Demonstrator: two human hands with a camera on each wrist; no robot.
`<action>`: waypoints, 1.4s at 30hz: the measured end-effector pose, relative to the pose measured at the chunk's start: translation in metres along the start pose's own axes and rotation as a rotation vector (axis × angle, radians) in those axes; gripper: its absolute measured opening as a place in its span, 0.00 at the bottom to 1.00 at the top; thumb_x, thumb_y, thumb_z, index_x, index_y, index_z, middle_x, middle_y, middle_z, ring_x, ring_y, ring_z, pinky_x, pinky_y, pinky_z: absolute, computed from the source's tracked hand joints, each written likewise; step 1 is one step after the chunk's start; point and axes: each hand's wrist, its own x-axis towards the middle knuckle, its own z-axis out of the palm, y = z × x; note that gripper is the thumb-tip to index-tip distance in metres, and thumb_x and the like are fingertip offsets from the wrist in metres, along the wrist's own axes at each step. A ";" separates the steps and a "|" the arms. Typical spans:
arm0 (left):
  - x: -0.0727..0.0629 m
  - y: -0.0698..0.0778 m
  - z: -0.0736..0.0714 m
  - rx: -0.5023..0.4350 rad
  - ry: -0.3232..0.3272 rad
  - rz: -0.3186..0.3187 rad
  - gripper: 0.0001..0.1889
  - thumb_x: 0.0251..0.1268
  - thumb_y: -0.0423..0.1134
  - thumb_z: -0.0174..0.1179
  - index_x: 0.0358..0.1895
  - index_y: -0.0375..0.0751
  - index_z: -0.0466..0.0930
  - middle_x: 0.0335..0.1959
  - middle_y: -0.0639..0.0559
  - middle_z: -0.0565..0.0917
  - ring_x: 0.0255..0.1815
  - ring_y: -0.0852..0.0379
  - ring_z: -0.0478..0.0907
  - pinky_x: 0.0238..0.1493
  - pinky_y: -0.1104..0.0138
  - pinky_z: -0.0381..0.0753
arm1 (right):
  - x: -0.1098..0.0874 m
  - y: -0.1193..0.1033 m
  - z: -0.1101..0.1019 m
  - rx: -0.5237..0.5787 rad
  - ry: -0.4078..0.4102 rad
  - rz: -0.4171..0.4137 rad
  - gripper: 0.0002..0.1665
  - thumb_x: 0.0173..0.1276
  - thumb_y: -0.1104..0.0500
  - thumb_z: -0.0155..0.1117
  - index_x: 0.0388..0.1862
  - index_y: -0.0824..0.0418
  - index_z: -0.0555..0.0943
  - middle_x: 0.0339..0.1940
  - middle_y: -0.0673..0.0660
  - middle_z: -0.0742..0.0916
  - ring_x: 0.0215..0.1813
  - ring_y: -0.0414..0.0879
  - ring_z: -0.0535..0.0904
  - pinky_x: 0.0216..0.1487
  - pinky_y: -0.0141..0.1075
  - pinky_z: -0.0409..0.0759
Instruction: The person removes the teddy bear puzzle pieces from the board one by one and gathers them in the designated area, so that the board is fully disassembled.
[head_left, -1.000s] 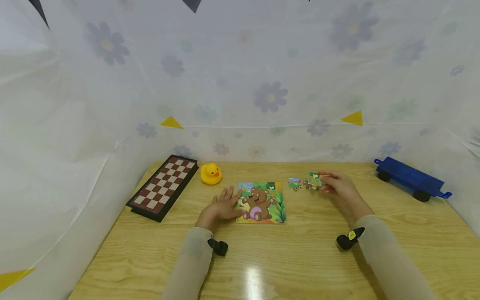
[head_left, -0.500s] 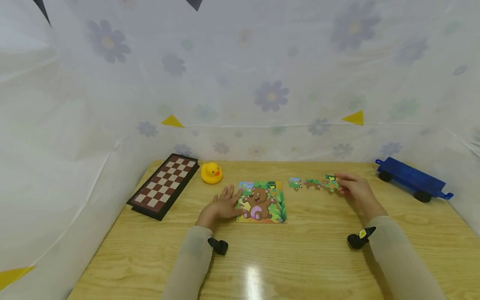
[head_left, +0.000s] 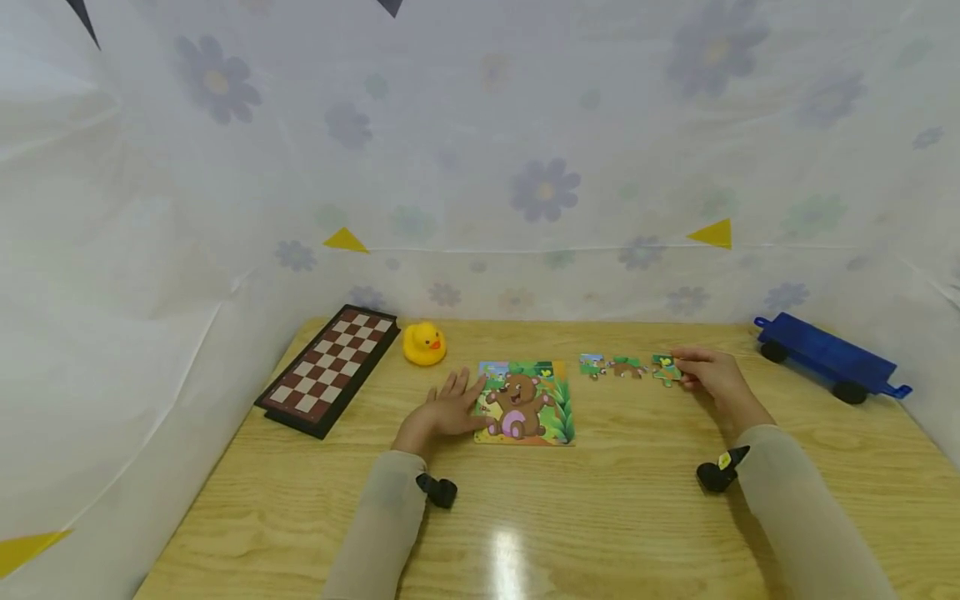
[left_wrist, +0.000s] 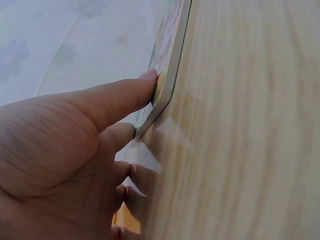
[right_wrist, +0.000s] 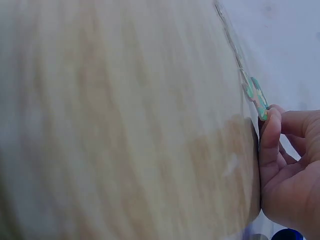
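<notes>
A square puzzle board with a brown bear picture lies mid-table. My left hand rests at its left edge with fingers spread. In the left wrist view, the thumb touches the board's edge and top. My right hand pinches a green and yellow puzzle piece by its right side, thumb against fingers. The right wrist view shows this piece slanting at the fingertips, close to the tabletop. Left of it lie a brown-and-green piece and a blue-and-green piece, apart from the held one.
At the left lies a black-framed checkerboard case. Beside it sits a yellow rubber duck. A blue toy wagon with black wheels stands at the far right. A white flowered sheet hangs behind the wooden table.
My right hand has carried the pinched piece to the right, away from the brown-and-green one, then lowered it slightly. My left hand and the bear board have stayed in place.
</notes>
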 end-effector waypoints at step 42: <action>0.000 0.001 0.001 0.029 -0.001 -0.004 0.42 0.69 0.60 0.48 0.77 0.51 0.37 0.76 0.41 0.31 0.76 0.44 0.26 0.69 0.41 0.34 | -0.012 -0.017 0.007 -0.070 -0.084 -0.089 0.29 0.74 0.58 0.52 0.68 0.72 0.64 0.35 0.49 0.81 0.29 0.38 0.76 0.33 0.32 0.79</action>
